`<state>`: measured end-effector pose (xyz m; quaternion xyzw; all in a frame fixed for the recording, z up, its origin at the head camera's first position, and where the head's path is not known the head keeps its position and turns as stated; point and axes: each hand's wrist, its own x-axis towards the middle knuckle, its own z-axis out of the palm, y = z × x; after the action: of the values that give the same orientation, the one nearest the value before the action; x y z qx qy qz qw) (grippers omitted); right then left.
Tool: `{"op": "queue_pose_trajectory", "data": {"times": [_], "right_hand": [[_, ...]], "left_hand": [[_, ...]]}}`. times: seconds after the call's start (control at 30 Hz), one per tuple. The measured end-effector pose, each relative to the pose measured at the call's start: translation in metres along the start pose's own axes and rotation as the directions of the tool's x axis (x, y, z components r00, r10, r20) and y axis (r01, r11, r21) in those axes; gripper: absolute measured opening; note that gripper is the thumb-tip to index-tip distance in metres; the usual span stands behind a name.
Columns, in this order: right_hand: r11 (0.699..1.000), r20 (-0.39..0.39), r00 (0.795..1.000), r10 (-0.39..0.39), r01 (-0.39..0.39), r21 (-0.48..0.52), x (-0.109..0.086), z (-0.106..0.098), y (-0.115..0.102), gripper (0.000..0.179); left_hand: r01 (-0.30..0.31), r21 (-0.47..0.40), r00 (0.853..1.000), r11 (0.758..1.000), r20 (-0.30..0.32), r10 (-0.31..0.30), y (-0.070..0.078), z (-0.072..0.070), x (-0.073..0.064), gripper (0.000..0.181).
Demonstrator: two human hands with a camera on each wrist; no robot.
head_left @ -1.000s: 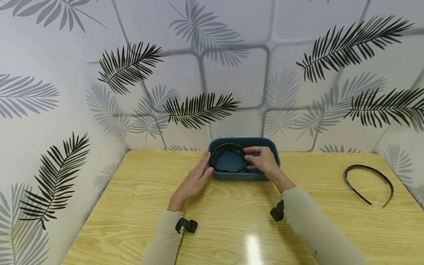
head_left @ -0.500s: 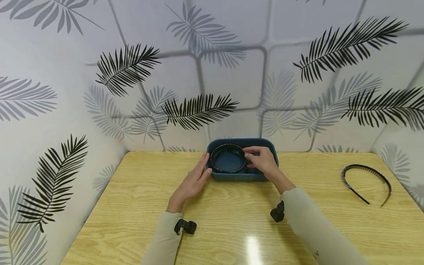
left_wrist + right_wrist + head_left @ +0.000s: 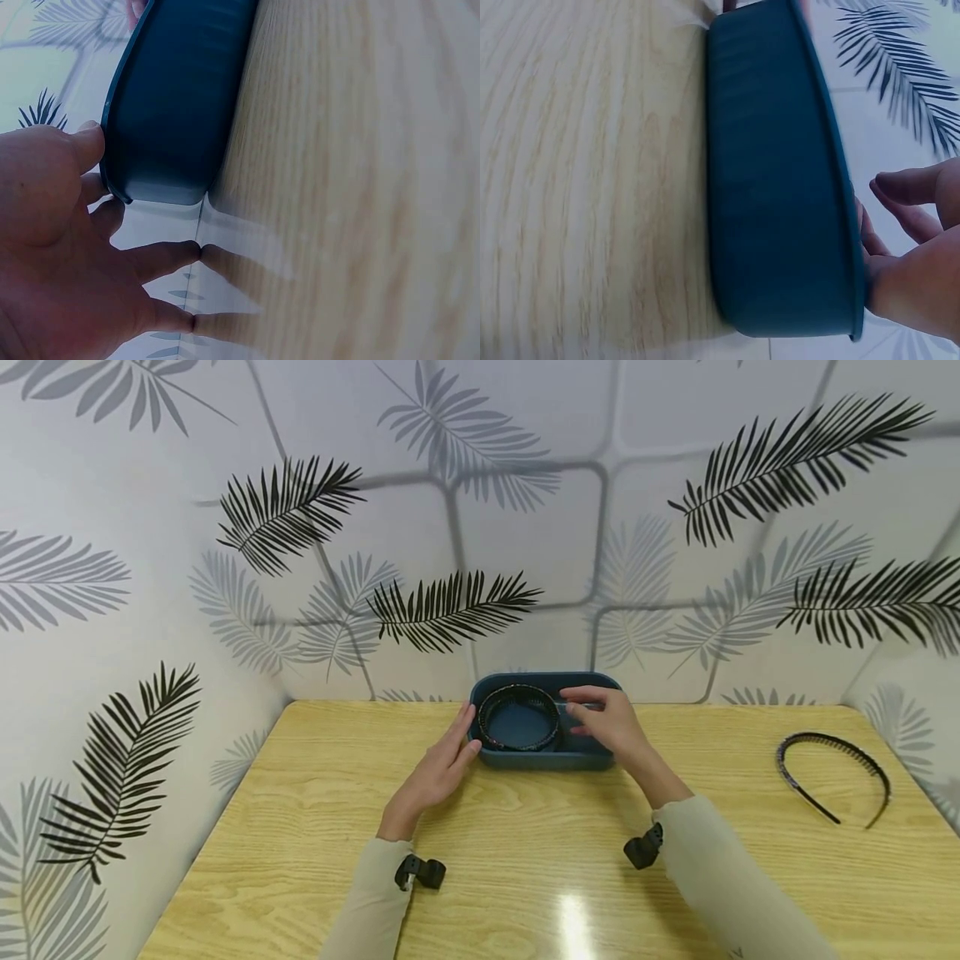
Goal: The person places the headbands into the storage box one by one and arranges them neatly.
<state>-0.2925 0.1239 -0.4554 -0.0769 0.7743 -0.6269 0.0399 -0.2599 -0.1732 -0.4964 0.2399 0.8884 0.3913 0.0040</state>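
Observation:
A dark blue oblong bin (image 3: 547,761) stands at the table's back edge, by the wall. Inside its left part lies a black toothed headband (image 3: 491,739), forming a ring with sparkly trim; whether several are stacked cannot be made out. My left hand (image 3: 435,768) rests against the bin's left end with fingers extended, and in the left wrist view the thumb touches the rim. Over the bin's right part is my right hand (image 3: 611,722), apart from the headband, thumb and fingers spread with nothing between them. In the right wrist view the bin's side wall hides part of the fingers.
Another black toothed headband (image 3: 832,743) lies on the right side of the wooden table (image 3: 300,860). A wall (image 3: 525,543) with a leaf pattern rises directly behind the bin. Small black cameras are strapped to both wrists.
My right hand has let go of the headband in the bin and drawn back to the right. The left hand stays at the bin's left end.

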Motion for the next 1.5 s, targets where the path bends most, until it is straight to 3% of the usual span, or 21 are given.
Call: {"op": "queue_pose_trajectory", "data": {"times": [0.27,0.67,0.87,1.1,1.5], "right_hand": [[0.995,-0.001,0.998,-0.069,0.069,0.078,-0.018,-0.012,-0.004,0.037],[0.985,-0.051,0.993,-0.109,0.115,0.125,-0.051,-0.026,-0.009,0.041],[0.972,-0.088,0.985,-0.147,0.16,0.171,-0.066,-0.039,-0.01,0.034],[0.952,-0.108,0.976,-0.191,0.211,0.22,-0.072,-0.055,-0.012,0.035],[0.957,-0.201,0.961,-0.188,0.226,0.185,-0.078,-0.082,-0.004,0.032]], "left_hand": [[0.012,0.001,1.0,1.0,0.008,-0.012,-0.002,0.0,-0.002,0.063],[0.01,-0.008,1.0,1.0,0.011,-0.01,-0.003,0.0,-0.002,0.062],[0.008,-0.01,1.0,1.0,0.018,-0.008,-0.003,-0.001,-0.002,0.063],[0.01,-0.009,1.0,1.0,0.004,-0.01,-0.002,-0.001,-0.003,0.062],[-0.01,-0.025,1.0,1.0,0.007,0.01,-0.002,0.001,-0.002,0.062]]}}
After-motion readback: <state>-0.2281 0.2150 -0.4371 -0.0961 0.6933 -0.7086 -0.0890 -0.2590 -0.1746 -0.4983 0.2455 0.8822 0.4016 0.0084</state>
